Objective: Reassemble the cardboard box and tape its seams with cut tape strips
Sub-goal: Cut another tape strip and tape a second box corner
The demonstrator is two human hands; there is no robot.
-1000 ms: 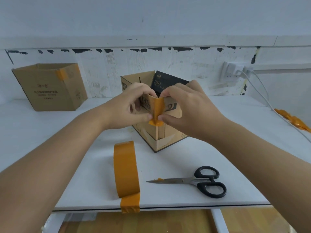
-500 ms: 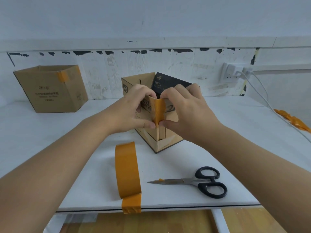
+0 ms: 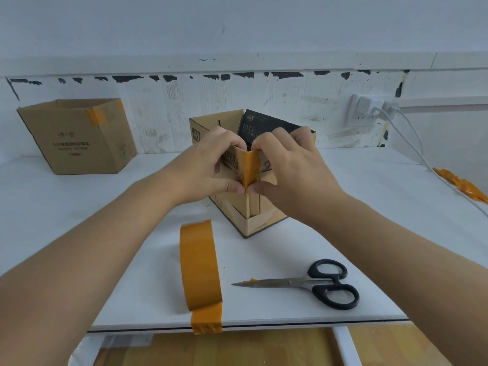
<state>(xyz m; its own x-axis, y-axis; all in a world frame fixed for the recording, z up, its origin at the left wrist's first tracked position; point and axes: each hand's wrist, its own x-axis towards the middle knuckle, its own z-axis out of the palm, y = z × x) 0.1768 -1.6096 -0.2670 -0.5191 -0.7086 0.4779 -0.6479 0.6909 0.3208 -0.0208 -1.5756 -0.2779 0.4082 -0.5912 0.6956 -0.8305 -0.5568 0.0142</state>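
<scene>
On the white table (image 3: 356, 196) in front of me stands the cardboard box (image 3: 248, 202) I am rebuilding, upright with its top open and one corner turned toward me. A dark printed panel (image 3: 266, 128) leans inside at the far right; what else it holds I cannot tell. My left hand (image 3: 208, 165) and right hand (image 3: 287, 167) meet at that near corner, both clamped on the box's upper edge with thumbs pressed together low down, pinching an orange tape strip (image 3: 249, 167) over the vertical seam. I judge this the smoothing step: the strip covers only the upper part, and the seam below looks bare. The next move calls for rubbing the strip flat on both faces, then cutting another for the lower stretch.

At far left sits a second box (image 3: 79, 138), open, patched with orange tape, interior hidden. Near me the tape roll (image 3: 199, 265) stands on edge, its loose end hanging over the table's front. To its right lie the scissors (image 3: 303, 283), closed, blades pointing left.
</scene>
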